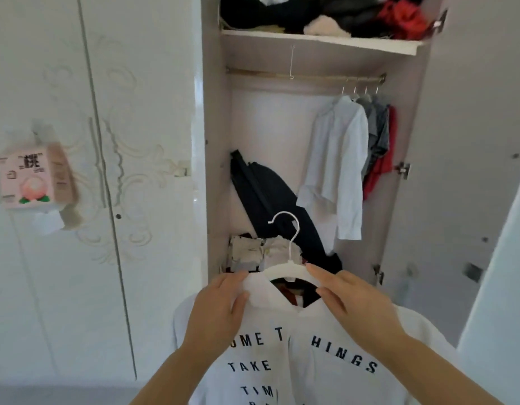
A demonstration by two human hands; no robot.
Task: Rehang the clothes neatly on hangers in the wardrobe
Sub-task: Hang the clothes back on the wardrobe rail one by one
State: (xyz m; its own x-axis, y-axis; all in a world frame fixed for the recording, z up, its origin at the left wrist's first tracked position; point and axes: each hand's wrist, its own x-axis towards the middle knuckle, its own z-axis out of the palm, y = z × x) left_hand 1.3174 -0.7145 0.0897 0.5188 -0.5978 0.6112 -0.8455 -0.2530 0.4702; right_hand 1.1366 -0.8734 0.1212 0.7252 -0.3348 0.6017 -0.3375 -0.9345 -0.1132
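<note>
- Left hand [221,305], near centre: fingers [237,279] curled over the top of the T-shirt's left shoulder, thumb pressed on the front. It pinches the cloth where it covers the hanger's left arm.
- Right hand [355,302]: forefinger lies straight along the hanger's right arm and the thumb lies straight on the neckline edge. The other fingers are hidden under the hand, so I cannot tell whether it really grips.
- T-shirt [326,346]: white with dark block lettering, held up in front of the open wardrobe and hanging down out of view at the near edge.
- Hanger [277,273]: white, inside the T-shirt's neck, with its arms under the shoulders. The hook stands free above the collar, well below the rail.
- Rail [305,76]: runs across the far upper part of the wardrobe, with one bare wire hook [291,62] towards its left.
- At the rail's right end hang a white shirt [337,159], a grey garment [378,133] and a red garment [381,168], close together.
- Shelf [320,40] above the rail carries a loose heap of clothes [282,13], mostly dark, with some red at the right.
- Wardrobe floor: a dark garment [270,194] slumps against the back and a pile of pale clothes [261,252] lies to its left.
- Closed door [63,112] on the left has a pink box [28,176] hanging on it.
</note>
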